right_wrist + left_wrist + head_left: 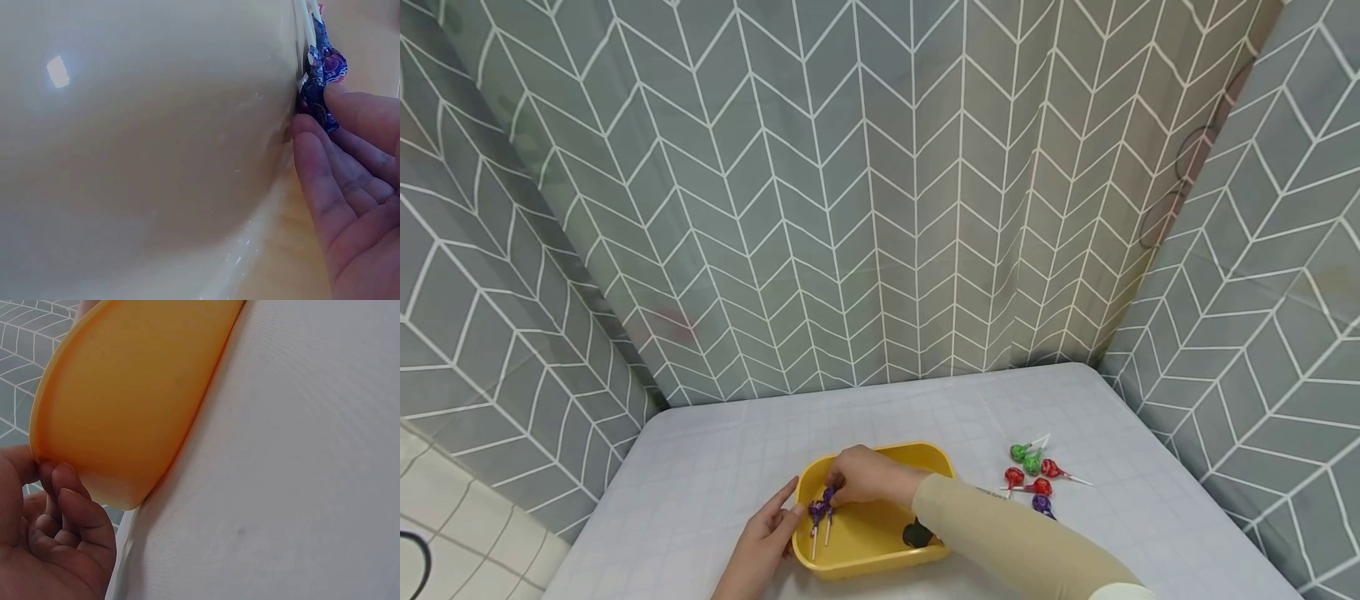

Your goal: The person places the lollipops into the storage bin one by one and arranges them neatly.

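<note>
A yellow plastic basin [850,571] sits on the white-covered table. My left hand [763,537] holds its left end, thumb at the rim and fingers curled against the outer wall [137,381]. Inside the basin, my right hand [868,475] pinches a purple-wrapped lollipop [315,103] by its round head. Another purple lollipop [816,510] lies right beside it near the left end, its white stick pointing toward me. A dark object [916,533] with an orange bit next to it lies at the basin's right end, partly hidden by my right sleeve.
Right of the basin, several lollipops lie loose on the table: green ones [1019,452], red ones [1042,487] and a purple one [1042,504], partly behind my right forearm. Grey curtains [880,208] with white chevron lines hang at the back and both sides.
</note>
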`<state>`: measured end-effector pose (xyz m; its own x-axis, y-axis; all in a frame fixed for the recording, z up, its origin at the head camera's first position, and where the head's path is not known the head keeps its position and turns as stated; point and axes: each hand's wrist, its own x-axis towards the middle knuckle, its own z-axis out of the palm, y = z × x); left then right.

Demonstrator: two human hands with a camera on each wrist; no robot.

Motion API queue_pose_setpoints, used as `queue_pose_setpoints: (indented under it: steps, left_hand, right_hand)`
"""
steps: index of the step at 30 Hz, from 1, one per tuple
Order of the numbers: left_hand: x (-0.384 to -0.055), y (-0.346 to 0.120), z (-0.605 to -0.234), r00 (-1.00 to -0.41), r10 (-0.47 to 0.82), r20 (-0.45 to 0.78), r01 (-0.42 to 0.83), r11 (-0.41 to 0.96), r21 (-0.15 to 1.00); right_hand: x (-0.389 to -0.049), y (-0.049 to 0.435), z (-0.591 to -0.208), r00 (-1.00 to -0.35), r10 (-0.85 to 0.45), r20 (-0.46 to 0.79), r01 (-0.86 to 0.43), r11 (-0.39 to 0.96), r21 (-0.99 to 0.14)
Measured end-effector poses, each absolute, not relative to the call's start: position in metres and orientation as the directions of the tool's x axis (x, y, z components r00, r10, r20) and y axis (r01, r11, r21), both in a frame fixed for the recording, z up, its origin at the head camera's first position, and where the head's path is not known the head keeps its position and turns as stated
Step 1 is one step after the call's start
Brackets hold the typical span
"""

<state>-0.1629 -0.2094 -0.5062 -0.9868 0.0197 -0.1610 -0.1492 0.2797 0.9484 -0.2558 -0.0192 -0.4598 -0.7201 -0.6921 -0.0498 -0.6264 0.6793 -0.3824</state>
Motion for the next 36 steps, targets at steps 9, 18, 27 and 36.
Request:
queue_pose_setpoints:
  steps: [9,18,27,36]
  left_hand:
    - [-0.163,-0.209,-0.506,-0.987,0.012,-0.159,-0.15,0.278,0.949]
    - [-0.164,-0.209,-0.507,-0.987,0.01,-0.158,-0.149,0.276,0.95]
    - [-0.163,-0.209,-0.504,-0.985,0.002,-0.17,-0.163,0.283,0.945]
    - [-0.163,-0.207,-0.505,-0.984,-0.013,-0.178,-0.174,0.297,0.939]
  right_hand:
    - [-0.256,-0.016,-0.457,-0.715,-0.697,-0.058,-0.626,0.674,-0.392]
    - [-0.256,-0.013,-0.454,-0.722,-0.69,-0.055,-0.621,0.68,-0.39]
    - [-0.255,-0.002,-0.44,-0.724,-0.687,-0.052,-0.615,0.678,-0.403]
    - [-0.255,0.02,-0.423,-0.725,-0.688,-0.023,-0.573,0.622,-0.533]
